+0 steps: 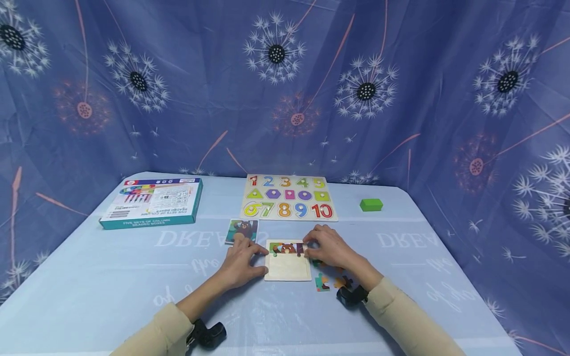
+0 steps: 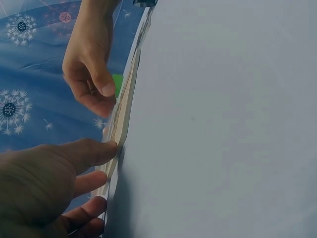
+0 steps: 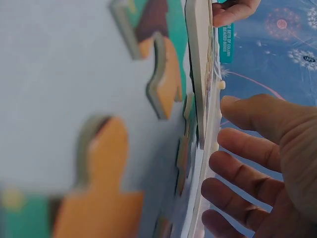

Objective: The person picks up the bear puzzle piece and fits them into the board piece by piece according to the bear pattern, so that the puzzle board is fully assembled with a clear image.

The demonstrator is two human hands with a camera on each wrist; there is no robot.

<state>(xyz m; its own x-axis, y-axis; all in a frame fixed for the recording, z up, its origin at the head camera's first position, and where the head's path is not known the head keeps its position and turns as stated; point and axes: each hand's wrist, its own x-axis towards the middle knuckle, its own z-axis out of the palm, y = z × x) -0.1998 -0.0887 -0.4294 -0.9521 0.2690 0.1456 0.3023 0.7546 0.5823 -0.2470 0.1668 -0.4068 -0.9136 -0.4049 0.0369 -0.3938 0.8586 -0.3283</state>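
A light wooden puzzle tray [image 1: 288, 269] lies on the table, its top row filled with pieces showing a bear's head [image 1: 287, 248]. At the tray's left edge, my left hand [image 1: 242, 262] touches the rim with thumb and index finger, the fingers fairly straight. My right hand [image 1: 329, 245] is at the tray's upper right corner, fingertips by the end piece; the right wrist view shows its fingers loosely bent and apart. Loose puzzle pieces [image 1: 322, 283] lie right of the tray, some partly under the right hand. A bear picture card [image 1: 242, 229] lies beyond my left hand.
A wooden number and shape board [image 1: 289, 195] lies at the back middle. On the back left is a flat teal and white box [image 1: 153, 203]. A green block [image 1: 371, 204] stands at the back right, before a blue dandelion curtain [image 1: 285, 133].
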